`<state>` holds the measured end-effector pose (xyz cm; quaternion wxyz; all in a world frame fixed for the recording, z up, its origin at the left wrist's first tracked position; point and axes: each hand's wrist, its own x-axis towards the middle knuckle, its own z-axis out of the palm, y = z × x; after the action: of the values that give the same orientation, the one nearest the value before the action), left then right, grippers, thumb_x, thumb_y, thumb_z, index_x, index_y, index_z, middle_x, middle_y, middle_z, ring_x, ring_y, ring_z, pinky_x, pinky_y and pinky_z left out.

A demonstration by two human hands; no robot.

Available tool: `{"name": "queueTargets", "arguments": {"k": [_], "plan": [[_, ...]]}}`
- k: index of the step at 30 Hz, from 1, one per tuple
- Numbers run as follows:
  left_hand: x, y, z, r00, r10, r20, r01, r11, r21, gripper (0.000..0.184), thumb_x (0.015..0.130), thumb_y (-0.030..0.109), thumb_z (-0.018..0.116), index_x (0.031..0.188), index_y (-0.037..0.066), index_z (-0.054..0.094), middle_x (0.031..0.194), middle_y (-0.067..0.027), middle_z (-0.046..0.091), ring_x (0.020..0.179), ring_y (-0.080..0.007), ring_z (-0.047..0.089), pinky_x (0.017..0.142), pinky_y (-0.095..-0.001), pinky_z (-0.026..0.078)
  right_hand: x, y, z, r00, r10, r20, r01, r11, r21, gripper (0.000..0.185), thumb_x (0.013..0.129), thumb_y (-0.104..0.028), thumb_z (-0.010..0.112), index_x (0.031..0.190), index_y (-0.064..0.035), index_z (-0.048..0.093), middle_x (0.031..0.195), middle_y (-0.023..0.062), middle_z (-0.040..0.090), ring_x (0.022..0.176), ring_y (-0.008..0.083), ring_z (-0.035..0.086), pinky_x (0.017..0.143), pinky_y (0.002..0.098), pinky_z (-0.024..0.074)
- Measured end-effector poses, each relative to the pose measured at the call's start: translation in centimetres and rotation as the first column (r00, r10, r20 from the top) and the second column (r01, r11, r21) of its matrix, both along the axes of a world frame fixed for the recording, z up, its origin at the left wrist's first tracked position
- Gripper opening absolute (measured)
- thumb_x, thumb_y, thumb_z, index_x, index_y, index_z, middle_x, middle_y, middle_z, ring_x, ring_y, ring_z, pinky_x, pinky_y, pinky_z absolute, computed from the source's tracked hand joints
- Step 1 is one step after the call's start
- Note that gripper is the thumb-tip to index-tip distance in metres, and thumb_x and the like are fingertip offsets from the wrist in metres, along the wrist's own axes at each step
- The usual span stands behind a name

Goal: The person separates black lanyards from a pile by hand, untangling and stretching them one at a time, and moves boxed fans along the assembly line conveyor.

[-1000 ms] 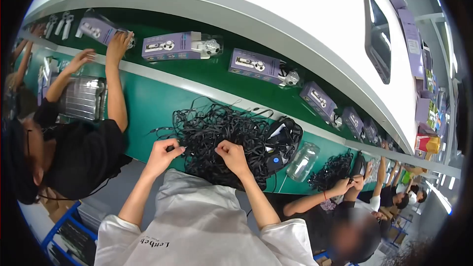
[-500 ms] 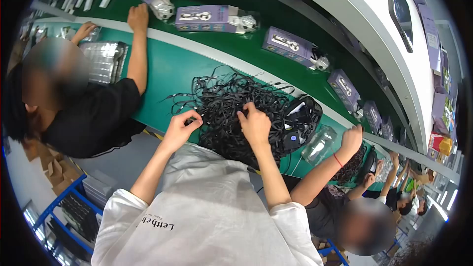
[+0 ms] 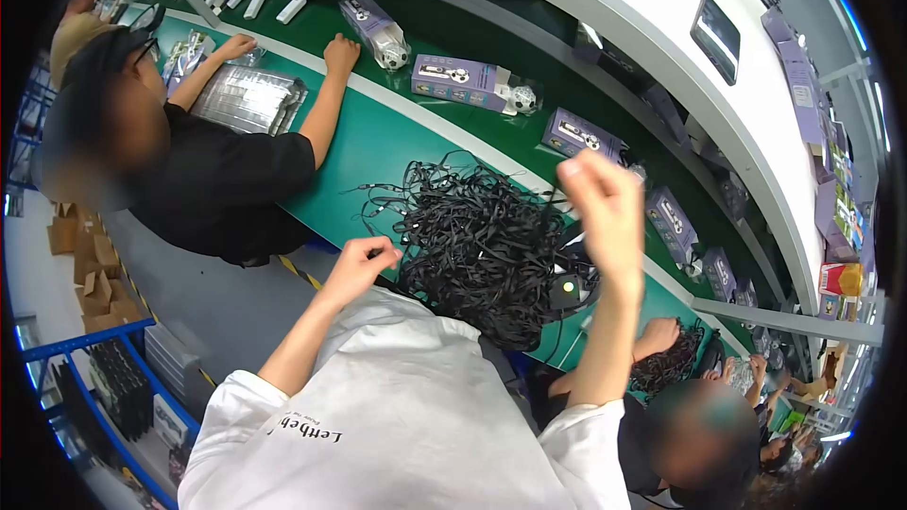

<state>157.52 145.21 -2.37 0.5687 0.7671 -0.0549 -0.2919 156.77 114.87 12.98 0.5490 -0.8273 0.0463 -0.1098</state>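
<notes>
A large tangled heap of black straps (image 3: 482, 250) lies on the green table in front of me. My left hand (image 3: 364, 266) is at the heap's left edge, its fingers pinched together; whatever they hold is too small to make out. Raised above the heap's right side, my right hand (image 3: 605, 208) has its thumb and fingertips together, and no held thing can be told there. A black device with a small light (image 3: 566, 289) sits at the heap's right edge, partly behind my right arm.
Purple boxes (image 3: 453, 78) with ball-topped items line the dark green strip beyond the table (image 3: 364, 156). At the left a co-worker in black (image 3: 227, 170) reaches past silver packets (image 3: 248, 99). Another co-worker (image 3: 699, 434) sits at the right near a smaller black heap (image 3: 669, 364).
My right hand has risen from the heap and moved right and forward. My left hand stays near the heap's left edge. The left co-worker's hand has left the purple box. The view has shifted.
</notes>
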Motion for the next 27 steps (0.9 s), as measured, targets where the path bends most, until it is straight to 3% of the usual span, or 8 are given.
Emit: {"name": "queueTargets", "arguments": {"k": [8,11,18,19,20,22,24,27], "plan": [[14.8,-2.5,1.2,0.947,0.004,0.322,0.04,0.991,-0.129,0.036,0.091,0.026,0.061,0.069,-0.001,0.052,0.06,0.0007,0.037,0.061,-0.0067,0.035,0.054,-0.0295,0.03,-5.1,-4.2,16.4,0.748,-0.365,0.555,0.434,0.901,0.007,0.041,0.091,-0.02,0.058,0.114,0.014,0.058,0.093,0.0156,0.065,0.069,0.0124,0.059,0.053,0.0178,0.038],[23.3,-5.8,-0.9,0.914,-0.012,0.405,0.068,0.99,-0.123,0.033,0.091,0.028,0.059,0.081,-0.003,0.058,0.062,-0.0097,0.047,0.059,-0.0142,0.044,0.057,-0.0338,0.037,-8.1,-5.6,19.0,0.77,-0.198,0.607,0.359,0.921,-0.154,0.035,0.091,-0.027,0.059,0.094,0.0077,0.052,0.082,0.0104,0.049,0.066,0.0151,0.049,0.055,0.0249,0.037],[40.9,-11.3,-9.6,0.604,0.104,0.79,-0.134,0.991,-0.028,0.022,0.085,0.018,0.059,0.078,-0.002,0.064,0.078,-0.0177,0.059,0.078,-0.038,0.059,0.068,-0.0458,0.045,-6.8,-0.7,14.9,0.971,-0.174,0.162,0.22,0.917,-0.333,0.048,0.083,-0.036,0.07,0.064,0.0017,0.046,0.069,0.0065,0.041,0.064,0.0178,0.044,0.054,0.0308,0.0365],[42.5,-11.5,-10.4,0.585,0.146,0.798,-0.147,0.986,-0.073,0.022,0.085,0.017,0.059,0.077,-0.001,0.065,0.08,-0.017,0.06,0.083,-0.0366,0.059,0.071,-0.0448,0.046,-5.5,-1.6,14.8,0.984,0.176,0.003,-0.151,0.853,-0.499,0.031,0.088,-0.019,0.067,0.11,0.0024,0.064,0.085,0.0223,0.058,0.068,0.0242,0.055,0.06,0.0422,0.0487],[44.8,-12.4,-14.4,0.493,0.273,0.826,-0.231,0.956,-0.179,0.021,0.085,0.018,0.059,0.079,-0.001,0.067,0.082,-0.0178,0.06,0.086,-0.0369,0.058,0.075,-0.0449,0.047,-5.4,0.6,10.7,0.879,0.176,0.443,0.259,0.603,-0.754,0.026,0.085,-0.001,0.062,0.11,0.0035,0.064,0.092,0.0227,0.059,0.074,0.0275,0.056,0.06,0.0392,0.0489],[46.2,-12.3,-17.7,0.528,0.23,0.818,-0.209,0.968,-0.137,0.019,0.084,0.019,0.061,0.09,0.002,0.068,0.092,-0.0185,0.059,0.089,-0.038,0.058,0.08,-0.0458,0.047,-1.9,2.1,9.7,0.915,0.223,0.335,0.184,0.509,-0.841,0.029,0.085,0.006,0.058,0.113,0.0027,0.062,0.081,0.0181,0.057,0.065,0.026,0.052,0.056,0.0314,0.044],[46.0,-11.5,-20.0,0.645,0.006,0.764,-0.065,0.997,0.047,0.022,0.082,0.019,0.064,0.098,0.003,0.066,0.101,-0.0169,0.058,0.095,-0.0373,0.057,0.085,-0.0455,0.046,-1.0,2.2,11.6,0.973,0.009,-0.232,-0.112,0.892,-0.437,0.024,0.087,0.004,0.057,0.11,0.0024,0.062,0.073,0.0148,0.053,0.052,0.0209,0.041,0.05,0.0306,0.0343],[44.1,-10.9,-19.2,0.47,-0.226,0.853,-0.011,0.965,0.262,0.031,0.078,0.02,0.069,0.105,0.006,0.064,0.111,-0.0138,0.056,0.104,-0.0353,0.056,0.092,-0.045,0.044,2.4,5.6,10.7,0.972,-0.131,-0.195,0.005,0.841,-0.542,0.017,0.089,-0.013,0.061,0.081,0.0017,0.058,0.061,0.007,0.047,0.046,0.0205,0.032,0.047,0.0347,0.028]]}}
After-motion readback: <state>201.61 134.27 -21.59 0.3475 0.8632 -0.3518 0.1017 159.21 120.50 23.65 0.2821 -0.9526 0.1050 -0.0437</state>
